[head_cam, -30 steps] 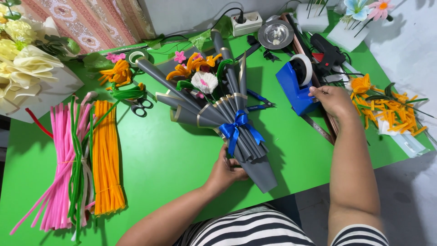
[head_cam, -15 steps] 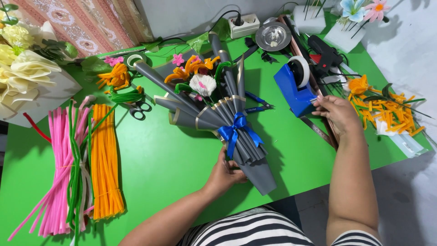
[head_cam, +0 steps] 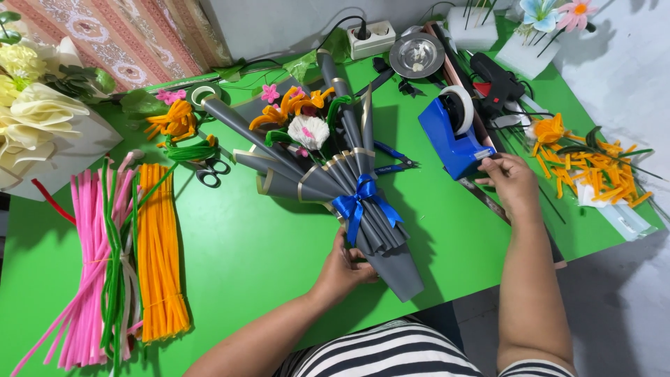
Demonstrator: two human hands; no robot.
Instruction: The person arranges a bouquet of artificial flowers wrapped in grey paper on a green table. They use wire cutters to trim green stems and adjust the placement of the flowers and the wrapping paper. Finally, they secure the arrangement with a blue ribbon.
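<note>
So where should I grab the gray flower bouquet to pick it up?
Probably by the narrow gray stem end, just below the blue ribbon, coming from the table edge nearest the person. The bouquet lies flat and fans wide toward the flowers, so only that end fits in the fingers. The left hand already holds it there.

Green table (head_cam: 265, 265), pink, green and orange pipe-cleaner bundles (head_cam: 125, 258) at left, scissors (head_cam: 209, 171), cream paper flowers (head_cam: 28, 105), black glue gun (head_cam: 495, 84), power strip (head_cam: 371, 38), metal dish (head_cam: 417, 54), orange scraps (head_cam: 593, 164)
</note>
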